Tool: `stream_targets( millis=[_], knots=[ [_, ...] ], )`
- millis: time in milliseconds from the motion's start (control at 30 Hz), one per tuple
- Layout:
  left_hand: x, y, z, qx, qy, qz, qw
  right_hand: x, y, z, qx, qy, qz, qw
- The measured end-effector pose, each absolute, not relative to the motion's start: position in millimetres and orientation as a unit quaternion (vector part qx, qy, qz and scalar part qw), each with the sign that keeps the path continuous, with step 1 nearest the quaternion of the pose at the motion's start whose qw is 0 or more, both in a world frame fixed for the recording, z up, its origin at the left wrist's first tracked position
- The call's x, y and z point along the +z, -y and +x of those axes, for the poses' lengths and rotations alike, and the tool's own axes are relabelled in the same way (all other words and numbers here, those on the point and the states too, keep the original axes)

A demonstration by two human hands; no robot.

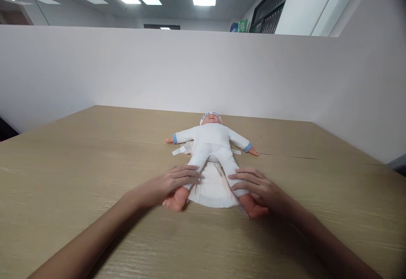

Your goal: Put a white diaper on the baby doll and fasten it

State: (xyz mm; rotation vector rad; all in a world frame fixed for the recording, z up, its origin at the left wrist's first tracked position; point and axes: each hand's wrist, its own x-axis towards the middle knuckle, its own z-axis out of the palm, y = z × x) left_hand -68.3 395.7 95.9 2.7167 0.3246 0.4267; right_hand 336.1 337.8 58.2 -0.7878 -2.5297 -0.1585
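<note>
A baby doll (pixel 213 134) in a white suit with blue cuffs lies on its back, head away from me, arms and legs spread. Beneath its hips and between its legs is an unfolded white diaper (pixel 214 190), whose side tab (pixel 179 150) sticks out at the left. My left hand (pixel 179 179) curves over the doll's lower leg on the left, fingertips at the inner side. Over the other lower leg, my right hand (pixel 256 184) is closed in the same way. Both thumbs are mostly hidden.
The doll and diaper rest on a wood-grain table (pixel 95 177) with a thin seam across it. A white partition (pixel 190 67) rises behind the table's far edge, and a white wall (pixel 361 88) stands at the right.
</note>
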Motion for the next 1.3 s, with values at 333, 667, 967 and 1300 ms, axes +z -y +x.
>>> stream_targets(
  millis=[333, 667, 967, 1300],
  knots=[
    [96, -393, -67, 0.162, -0.115, 0.959, 0.203, 61, -335, 347, 0.074, 0.914, -0.325, 0.230],
    [94, -392, -68, 0.169, -0.141, 0.930, 0.295, 78, -315, 333, 0.153, 0.879, -0.382, 0.242],
    [111, -368, -55, 0.176, -0.240, 0.905, 0.303, 72, -293, 296, -0.023, 0.875, -0.438, 0.205],
    [97, -344, -24, 0.205, -0.343, 0.885, 0.239, 40, -298, 277, -0.138, 0.852, -0.448, 0.232]
  ],
)
